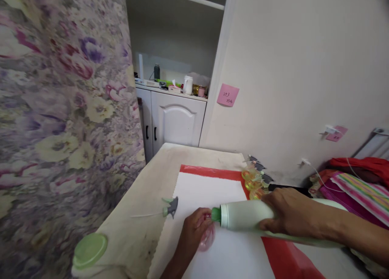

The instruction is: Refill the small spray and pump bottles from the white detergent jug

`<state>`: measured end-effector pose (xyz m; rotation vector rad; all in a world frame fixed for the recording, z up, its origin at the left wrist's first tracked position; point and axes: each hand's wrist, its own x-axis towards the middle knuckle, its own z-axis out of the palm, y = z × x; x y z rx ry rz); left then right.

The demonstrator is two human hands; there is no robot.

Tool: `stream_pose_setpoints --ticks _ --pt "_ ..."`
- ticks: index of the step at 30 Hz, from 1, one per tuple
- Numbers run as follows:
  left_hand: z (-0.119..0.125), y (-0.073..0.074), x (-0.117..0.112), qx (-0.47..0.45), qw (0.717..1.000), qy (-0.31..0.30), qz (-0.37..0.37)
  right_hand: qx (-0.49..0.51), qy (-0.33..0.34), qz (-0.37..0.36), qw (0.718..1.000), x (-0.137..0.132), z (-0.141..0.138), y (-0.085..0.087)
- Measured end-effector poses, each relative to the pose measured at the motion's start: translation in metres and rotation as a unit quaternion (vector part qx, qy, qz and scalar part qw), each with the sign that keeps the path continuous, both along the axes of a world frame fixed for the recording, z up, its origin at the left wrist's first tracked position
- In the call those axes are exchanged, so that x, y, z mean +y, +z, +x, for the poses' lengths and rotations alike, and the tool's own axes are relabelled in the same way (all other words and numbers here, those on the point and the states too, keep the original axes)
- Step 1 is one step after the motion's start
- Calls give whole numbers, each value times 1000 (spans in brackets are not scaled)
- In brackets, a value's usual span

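Observation:
My left hand is closed round the neck of a small clear pink bottle over the white sheet. In my right hand is a large pale green bottle, tipped on its side with its green spout at the mouth of the pink bottle. Whether liquid flows between them I cannot make out. Left of the sheet lies a grey and green spray trigger with a thin tube. Several small bottles with yellow liquid and grey spray tops stand at the sheet's far right corner.
A green-lidded container stands at the table's near left. Red material borders the white sheet. A floral curtain hangs at left, a white cabinet stands behind, and folded fabrics lie at right.

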<state>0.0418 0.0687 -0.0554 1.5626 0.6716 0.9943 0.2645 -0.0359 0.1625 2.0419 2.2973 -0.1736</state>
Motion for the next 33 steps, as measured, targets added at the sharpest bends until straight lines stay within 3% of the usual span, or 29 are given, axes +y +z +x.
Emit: stream_pose_setpoints --ticks 33 --pt "1 3 0 9 1000 12 2 -41 -34 -35 998 2 -6 7"
